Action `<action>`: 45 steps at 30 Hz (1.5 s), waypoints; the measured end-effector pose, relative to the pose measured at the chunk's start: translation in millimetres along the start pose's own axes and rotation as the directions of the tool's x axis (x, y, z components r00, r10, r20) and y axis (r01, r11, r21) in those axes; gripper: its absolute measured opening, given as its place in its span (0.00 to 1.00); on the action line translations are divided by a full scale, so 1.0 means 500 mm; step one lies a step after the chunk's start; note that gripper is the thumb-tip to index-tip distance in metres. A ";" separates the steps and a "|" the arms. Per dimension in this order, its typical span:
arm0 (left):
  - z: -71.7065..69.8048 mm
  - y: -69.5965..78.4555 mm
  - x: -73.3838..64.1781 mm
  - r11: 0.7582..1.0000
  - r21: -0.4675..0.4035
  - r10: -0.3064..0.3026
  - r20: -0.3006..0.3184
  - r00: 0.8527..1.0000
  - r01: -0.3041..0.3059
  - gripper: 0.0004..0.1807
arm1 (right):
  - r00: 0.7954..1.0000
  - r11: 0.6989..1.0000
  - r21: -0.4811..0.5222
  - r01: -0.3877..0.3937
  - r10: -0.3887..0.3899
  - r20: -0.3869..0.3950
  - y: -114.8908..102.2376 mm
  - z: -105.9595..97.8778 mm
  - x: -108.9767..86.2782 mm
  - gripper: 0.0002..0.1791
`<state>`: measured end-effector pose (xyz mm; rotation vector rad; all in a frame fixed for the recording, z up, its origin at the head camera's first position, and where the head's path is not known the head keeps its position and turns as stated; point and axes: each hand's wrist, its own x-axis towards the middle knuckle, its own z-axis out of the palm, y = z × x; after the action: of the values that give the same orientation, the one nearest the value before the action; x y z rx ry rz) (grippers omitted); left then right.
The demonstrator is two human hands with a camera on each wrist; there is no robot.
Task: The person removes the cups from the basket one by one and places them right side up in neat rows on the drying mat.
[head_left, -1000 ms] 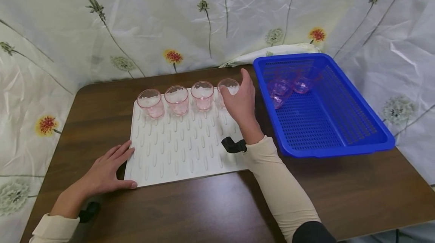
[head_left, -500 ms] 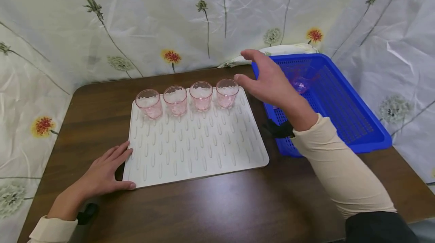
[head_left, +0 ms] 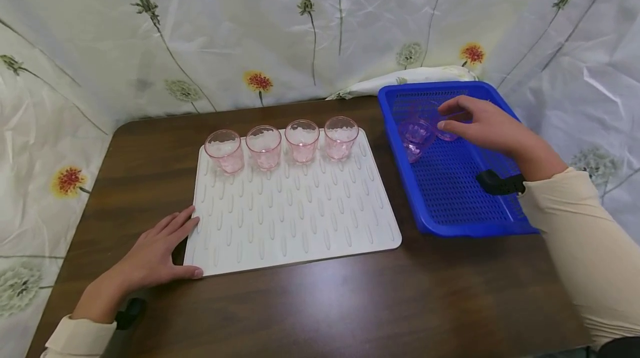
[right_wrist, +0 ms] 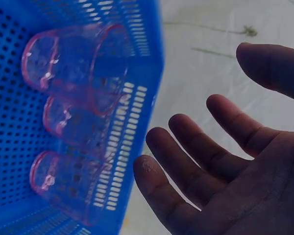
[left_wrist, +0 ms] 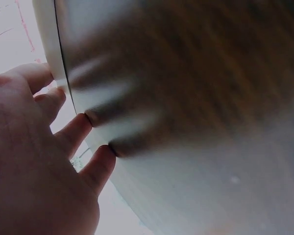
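My left hand (head_left: pixel 157 249) rests at the left edge of a white ridged mat (head_left: pixel 295 219), thumb and fingertips touching its border; the left wrist view shows the fingers (left_wrist: pixel 100 169) extended. Several clear pink glasses stand upright in a row along the mat's far edge, the rightmost glass (head_left: pixel 340 141) among them. My right hand (head_left: pixel 492 127) hovers over the blue basket (head_left: pixel 407 185), fingers apart and holding nothing. Beneath it, partly hidden in the head view, are pink glasses; the right wrist view shows three, with the top glass (right_wrist: pixel 71 68) nearest the camera.
The brown wooden table (head_left: pixel 310 313) carries both the mat and the basket. The basket stands at the right, a short gap from the mat. A floral sheet (head_left: pixel 370 24) hangs behind the table and bunches up behind the basket.
My right hand has let go of the rightmost glass on the mat and moved right, over the basket. The left hand stays at the mat's edge.
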<state>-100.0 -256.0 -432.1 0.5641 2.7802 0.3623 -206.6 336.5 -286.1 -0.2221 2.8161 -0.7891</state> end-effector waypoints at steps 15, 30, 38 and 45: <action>0.004 -0.001 0.000 1.000 -0.003 0.013 -0.012 1.000 -0.013 0.59 | 0.991 0.997 -0.049 -0.067 0.072 0.111 0.060 0.018 0.029 0.37; -0.004 0.003 0.003 1.000 -0.006 -0.007 0.020 1.000 0.007 0.60 | 0.981 0.995 0.030 -0.099 0.093 0.169 0.108 0.055 0.067 0.46; -0.002 0.004 0.004 1.000 -0.015 -0.010 0.024 1.000 0.010 0.61 | 0.981 0.987 0.150 -0.050 0.020 0.195 0.104 0.073 0.082 0.45; -0.003 0.003 0.004 1.000 -0.013 -0.012 0.031 0.999 0.012 0.61 | 0.979 0.993 0.115 -0.024 0.000 0.204 0.097 0.078 0.090 0.47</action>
<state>-101.9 -254.2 -430.5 0.5451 2.7486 0.3655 -245.0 349.2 -351.4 -0.2516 2.5681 -0.8720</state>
